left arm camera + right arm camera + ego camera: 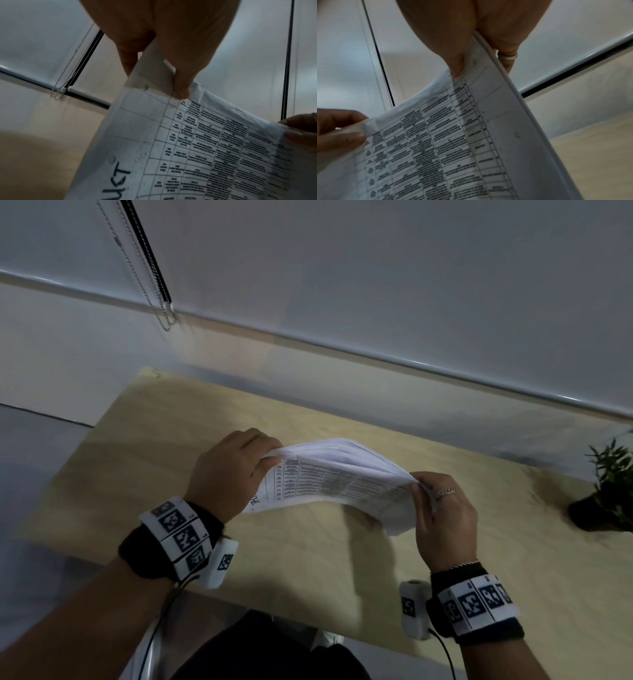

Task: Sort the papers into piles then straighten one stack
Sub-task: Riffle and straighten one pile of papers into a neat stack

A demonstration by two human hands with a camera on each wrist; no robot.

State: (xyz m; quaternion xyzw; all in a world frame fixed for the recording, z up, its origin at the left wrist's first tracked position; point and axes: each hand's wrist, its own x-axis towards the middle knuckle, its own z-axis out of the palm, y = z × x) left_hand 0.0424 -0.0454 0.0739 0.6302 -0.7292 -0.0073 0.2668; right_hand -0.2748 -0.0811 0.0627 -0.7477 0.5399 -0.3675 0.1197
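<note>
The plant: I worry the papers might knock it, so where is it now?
In the head view the plant stands at the table's far right edge, apart from the papers and beyond the right hand.

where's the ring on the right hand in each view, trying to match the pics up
Head: thin metal ring right of centre, on a right hand finger above the printed white paper stack.
Left wrist: at the far right edge.
Right wrist: upper centre, behind the stack's edge.
Shared landmark: the stack's printed table.

Head view looks down from above onto the worktop (308, 559); both wrist views look up, very close beneath the papers (197, 148), their shared sight
</note>
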